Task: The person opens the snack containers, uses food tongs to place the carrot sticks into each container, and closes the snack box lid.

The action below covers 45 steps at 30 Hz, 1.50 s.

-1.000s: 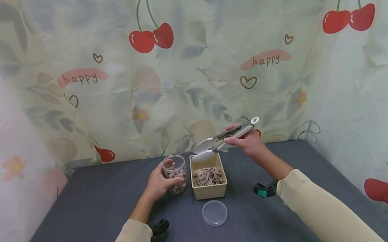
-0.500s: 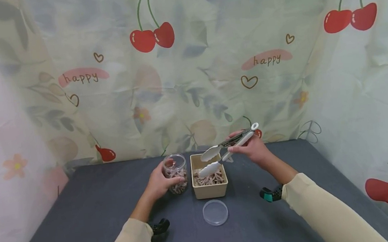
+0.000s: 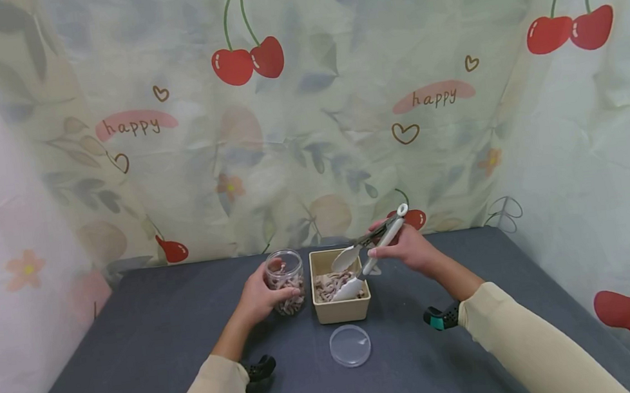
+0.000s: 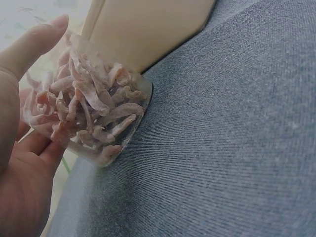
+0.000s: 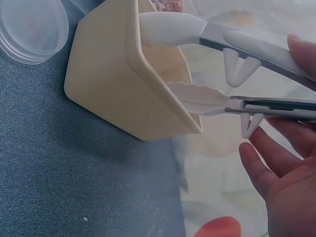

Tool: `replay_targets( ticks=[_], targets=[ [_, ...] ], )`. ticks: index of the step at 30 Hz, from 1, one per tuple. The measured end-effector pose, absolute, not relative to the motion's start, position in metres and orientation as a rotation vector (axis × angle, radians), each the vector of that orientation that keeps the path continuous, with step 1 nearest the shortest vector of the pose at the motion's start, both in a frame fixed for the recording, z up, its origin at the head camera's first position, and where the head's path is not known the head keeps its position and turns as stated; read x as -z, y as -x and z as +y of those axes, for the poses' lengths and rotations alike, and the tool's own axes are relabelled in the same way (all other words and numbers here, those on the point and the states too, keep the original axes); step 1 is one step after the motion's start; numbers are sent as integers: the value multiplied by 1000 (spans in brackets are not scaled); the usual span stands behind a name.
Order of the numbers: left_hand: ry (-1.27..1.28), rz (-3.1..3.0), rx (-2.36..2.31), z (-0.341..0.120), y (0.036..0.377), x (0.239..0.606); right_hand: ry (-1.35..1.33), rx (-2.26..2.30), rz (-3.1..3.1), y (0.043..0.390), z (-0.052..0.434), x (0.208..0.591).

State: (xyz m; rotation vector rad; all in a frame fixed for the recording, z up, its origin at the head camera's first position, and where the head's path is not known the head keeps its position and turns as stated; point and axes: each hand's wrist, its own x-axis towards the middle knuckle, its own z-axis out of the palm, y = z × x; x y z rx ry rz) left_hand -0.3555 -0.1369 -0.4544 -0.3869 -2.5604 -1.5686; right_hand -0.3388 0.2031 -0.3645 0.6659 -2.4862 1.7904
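Your left grip (image 3: 259, 293) holds clear jar (image 3: 285, 279) of pale pieces (image 4: 89, 98) upright on worktop (image 3: 188, 314). Your right grip (image 3: 409, 250) holds tongs (image 3: 382, 247), arms spread, tips inside beige bin (image 3: 342, 312) beside jar. Lid (image 3: 350, 346) lies near bin.

The jar (image 3: 285, 279) is clear, smooth and glossy, glass or plastic; the strips (image 4: 89, 98) inside look rough, wrinkled and mostly matt. The box (image 3: 342, 312) is smooth, matt plastic, the lid (image 3: 350, 346) translucent, shiny plastic. The tongs (image 5: 281, 54) pair grey metal with smooth white plastic-looking tips. Matt, finely ribbed cloth covers the worktop (image 4: 227, 128); the curtain (image 3: 307, 126) is smooth, lightly creased.
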Motion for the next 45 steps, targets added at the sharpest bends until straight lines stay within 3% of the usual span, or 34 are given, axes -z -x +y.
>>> replay_targets(
  ticks=[19, 30, 38, 45],
  targets=[
    [371, -2576, 1574, -138, 354, 454, -635, -1527, -2553, 342, 197, 379],
    [399, -2558, 1572, -138, 355, 454, -586, -1496, -2491, 316, 182, 362],
    [401, -2550, 1575, -138, 354, 453, -533, -1513, -2451, 343, 190, 394],
    [417, -2549, 1559, -138, 356, 455, -504, -1525, -2425, 341, 190, 399]
  ],
)
